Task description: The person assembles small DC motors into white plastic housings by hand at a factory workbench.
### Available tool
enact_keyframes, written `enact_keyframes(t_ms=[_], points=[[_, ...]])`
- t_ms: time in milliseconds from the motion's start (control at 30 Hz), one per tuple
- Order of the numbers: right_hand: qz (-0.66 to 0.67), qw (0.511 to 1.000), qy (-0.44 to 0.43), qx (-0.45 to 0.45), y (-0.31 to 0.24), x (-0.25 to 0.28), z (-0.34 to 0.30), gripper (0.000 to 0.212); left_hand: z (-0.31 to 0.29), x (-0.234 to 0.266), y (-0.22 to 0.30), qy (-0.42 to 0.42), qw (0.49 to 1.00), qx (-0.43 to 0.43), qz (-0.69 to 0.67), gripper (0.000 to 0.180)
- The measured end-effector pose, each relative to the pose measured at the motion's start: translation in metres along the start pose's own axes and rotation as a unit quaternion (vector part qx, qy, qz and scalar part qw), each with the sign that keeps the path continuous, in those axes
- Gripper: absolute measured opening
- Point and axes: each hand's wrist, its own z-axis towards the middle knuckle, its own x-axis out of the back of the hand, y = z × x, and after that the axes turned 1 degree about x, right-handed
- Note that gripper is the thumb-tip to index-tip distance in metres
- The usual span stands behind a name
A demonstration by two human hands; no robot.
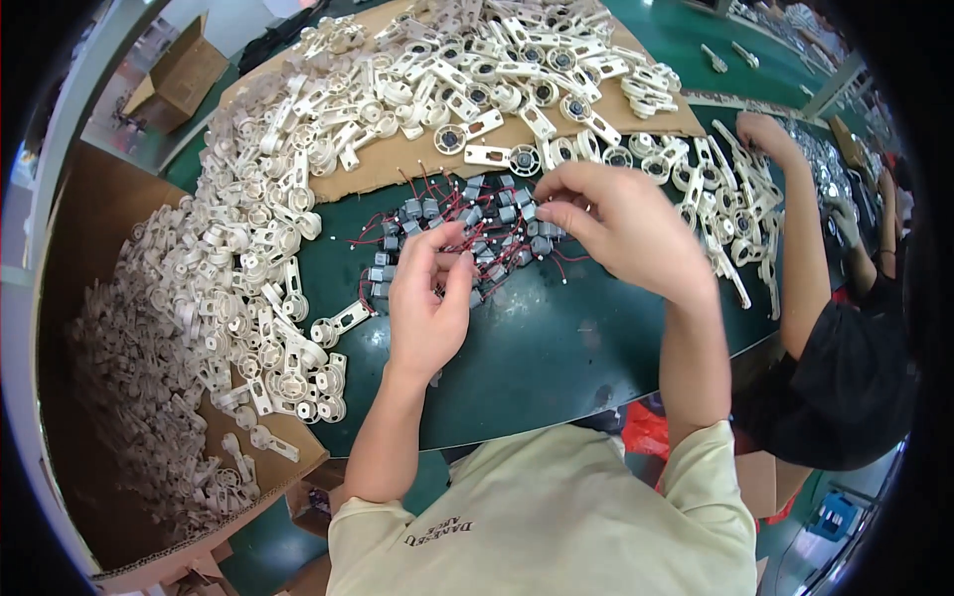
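A heap of small grey motors (412,211) with thin red wires lies on the dark green tabletop. At its near left edge, my left hand (427,308) is half curled, thumb drawn close to the fingers; whatever they hold is too small to make out. My right hand (631,228) reaches over the heap's right side, thumb and fingers bent together above the motors, their grip unclear. A cream plastic part (343,323), a flat arm with a round end, lies left of my left hand. More such parts (487,74), some with dark round centres, are piled on cardboard beyond the motors.
A large cardboard box (109,209) on the left overflows with cream parts (149,358). Cardboard sheeting (368,179) borders the motors. Another heap of cream parts (730,204) lies to the right, where a co-worker's arm (800,248) reaches over the table.
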Motion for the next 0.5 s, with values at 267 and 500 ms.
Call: enact_keyframes(t_ms=[267,500], points=[[-0.120,0.991,-0.047,0.021,0.054,-0.052,-0.018,0.031,0.022,0.018,0.023,-0.021,0.999,0.050,0.006,0.029],[-0.123,0.992,-0.023,0.015,0.054,-0.052,-0.013,0.023,0.150,0.075,0.014,0.080,0.920,-0.062,0.379,0.025]])
